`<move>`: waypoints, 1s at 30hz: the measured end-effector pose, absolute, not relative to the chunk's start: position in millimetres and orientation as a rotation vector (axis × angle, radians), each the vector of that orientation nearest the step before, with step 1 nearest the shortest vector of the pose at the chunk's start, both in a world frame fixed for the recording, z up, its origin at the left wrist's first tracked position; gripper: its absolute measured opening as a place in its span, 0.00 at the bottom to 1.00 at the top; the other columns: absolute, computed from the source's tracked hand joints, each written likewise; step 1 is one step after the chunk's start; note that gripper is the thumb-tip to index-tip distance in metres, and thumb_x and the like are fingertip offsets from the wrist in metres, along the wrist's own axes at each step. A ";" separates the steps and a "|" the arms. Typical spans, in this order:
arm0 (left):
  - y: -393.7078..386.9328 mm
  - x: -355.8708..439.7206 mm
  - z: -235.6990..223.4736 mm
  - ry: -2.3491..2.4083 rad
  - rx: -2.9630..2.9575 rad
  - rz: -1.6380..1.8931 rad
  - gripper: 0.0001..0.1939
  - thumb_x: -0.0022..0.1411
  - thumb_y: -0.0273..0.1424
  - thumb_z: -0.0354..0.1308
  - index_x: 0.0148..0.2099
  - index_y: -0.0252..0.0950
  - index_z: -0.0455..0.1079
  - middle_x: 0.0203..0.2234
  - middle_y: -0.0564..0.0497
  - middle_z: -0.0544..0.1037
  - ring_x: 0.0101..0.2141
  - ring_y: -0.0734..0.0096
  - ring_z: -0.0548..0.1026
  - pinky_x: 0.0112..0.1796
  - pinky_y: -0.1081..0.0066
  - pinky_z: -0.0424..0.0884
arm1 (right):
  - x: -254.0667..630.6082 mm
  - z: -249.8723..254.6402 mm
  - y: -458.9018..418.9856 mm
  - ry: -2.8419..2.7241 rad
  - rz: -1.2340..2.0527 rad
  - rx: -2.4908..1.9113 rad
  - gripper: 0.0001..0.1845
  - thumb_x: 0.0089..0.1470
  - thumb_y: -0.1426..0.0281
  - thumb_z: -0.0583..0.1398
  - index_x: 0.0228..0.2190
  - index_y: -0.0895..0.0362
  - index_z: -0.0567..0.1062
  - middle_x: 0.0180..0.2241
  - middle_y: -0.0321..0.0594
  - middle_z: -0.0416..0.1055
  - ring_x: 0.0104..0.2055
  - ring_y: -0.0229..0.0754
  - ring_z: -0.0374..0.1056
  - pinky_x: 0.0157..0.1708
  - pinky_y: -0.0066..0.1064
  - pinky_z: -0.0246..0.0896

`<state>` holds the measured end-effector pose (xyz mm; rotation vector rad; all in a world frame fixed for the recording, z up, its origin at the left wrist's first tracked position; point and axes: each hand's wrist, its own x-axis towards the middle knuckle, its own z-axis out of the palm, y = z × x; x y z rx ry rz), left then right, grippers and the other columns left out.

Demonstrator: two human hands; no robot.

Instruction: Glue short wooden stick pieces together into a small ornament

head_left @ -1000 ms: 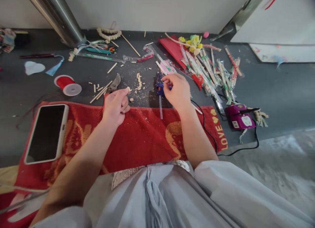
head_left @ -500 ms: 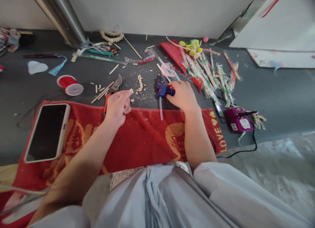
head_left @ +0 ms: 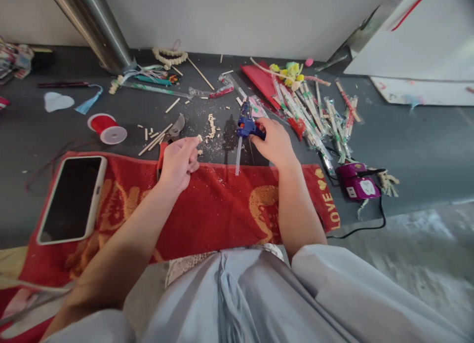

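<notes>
My left hand (head_left: 180, 161) pinches a small pale wooden piece (head_left: 199, 138) between thumb and forefinger. My right hand (head_left: 274, 141) is closed round the handle of a blue glue gun (head_left: 245, 124), raised a little off the table, with a clear glue stick (head_left: 238, 156) jutting from its back end towards me. Between the hands, a short curved chain of joined wooden bits (head_left: 211, 126) lies among crumbs and cut pieces. Partly behind my left hand are red-handled pruning shears (head_left: 176, 128), with thin wooden sticks (head_left: 155, 139) beside them.
A red towel (head_left: 215, 209) covers the near edge, with a phone (head_left: 72, 200) on it. Red ribbon spool (head_left: 108, 129) sits left. Several wrapped chopsticks (head_left: 307, 116) lie right, near a purple power adapter (head_left: 358, 181) with a black cord. A metal post (head_left: 94, 27) stands at the back.
My right hand has lifted the glue gun off the table, its nozzle end now higher and its glue stick swung slightly left. My left hand has barely moved.
</notes>
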<state>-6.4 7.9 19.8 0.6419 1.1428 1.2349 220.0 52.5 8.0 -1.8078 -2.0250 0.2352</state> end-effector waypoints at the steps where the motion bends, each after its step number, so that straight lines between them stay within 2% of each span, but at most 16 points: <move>1: 7.8 -6.5 19.4 1.131 0.647 1.233 0.08 0.59 0.25 0.55 0.27 0.34 0.66 0.10 0.62 0.57 0.10 0.86 0.49 0.13 0.79 0.46 | 220.4 6.8 54.2 -1.983 0.277 -1.768 0.15 0.52 0.71 0.61 0.43 0.58 0.72 0.41 0.47 0.74 0.46 0.52 0.69 0.48 0.46 0.64; 4: 7.4 -6.6 18.3 1.110 0.646 1.230 0.06 0.59 0.26 0.56 0.28 0.33 0.67 0.10 0.62 0.57 0.10 0.86 0.50 0.13 0.79 0.46 | 220.5 1.4 59.8 -1.822 0.523 -1.602 0.14 0.53 0.66 0.60 0.43 0.55 0.70 0.40 0.42 0.73 0.43 0.46 0.70 0.45 0.42 0.67; 8: 7.6 -6.8 19.8 1.082 0.590 1.213 0.05 0.58 0.27 0.56 0.29 0.33 0.67 0.10 0.63 0.57 0.10 0.86 0.49 0.13 0.80 0.46 | 216.2 1.3 60.7 -1.476 1.045 -1.304 0.18 0.54 0.54 0.58 0.40 0.53 0.69 0.32 0.36 0.70 0.30 0.37 0.67 0.34 0.34 0.69; 12: 8.4 -8.5 24.0 1.025 0.519 1.179 0.07 0.59 0.28 0.56 0.28 0.34 0.65 0.11 0.63 0.54 0.10 0.87 0.48 0.13 0.81 0.46 | 208.5 13.6 50.7 -1.286 1.407 -1.079 0.21 0.47 0.50 0.64 0.32 0.55 0.72 0.26 0.33 0.66 0.23 0.31 0.61 0.24 0.27 0.63; 17: 8.8 -10.1 30.0 0.974 0.450 1.135 0.09 0.61 0.28 0.54 0.27 0.35 0.62 0.11 0.64 0.52 0.10 0.87 0.47 0.13 0.81 0.46 | 202.7 22.8 40.2 -1.344 1.549 -1.011 0.24 0.48 0.48 0.63 0.28 0.58 0.73 0.20 0.32 0.64 0.19 0.29 0.57 0.15 0.23 0.57; 23: 8.9 -10.8 32.5 0.929 0.410 1.125 0.11 0.62 0.27 0.51 0.26 0.36 0.61 0.10 0.63 0.50 0.10 0.86 0.46 0.12 0.81 0.45 | 201.1 24.2 35.0 -1.437 1.646 -0.976 0.26 0.53 0.47 0.59 0.27 0.59 0.75 0.20 0.34 0.68 0.17 0.29 0.63 0.17 0.23 0.62; 30: 10.3 -11.4 31.6 0.919 0.402 1.129 0.14 0.63 0.26 0.50 0.24 0.36 0.59 0.10 0.63 0.49 0.10 0.86 0.45 0.12 0.81 0.45 | 199.6 25.9 32.4 -1.443 1.701 -0.982 0.25 0.53 0.48 0.59 0.26 0.59 0.74 0.19 0.35 0.69 0.18 0.30 0.65 0.19 0.23 0.63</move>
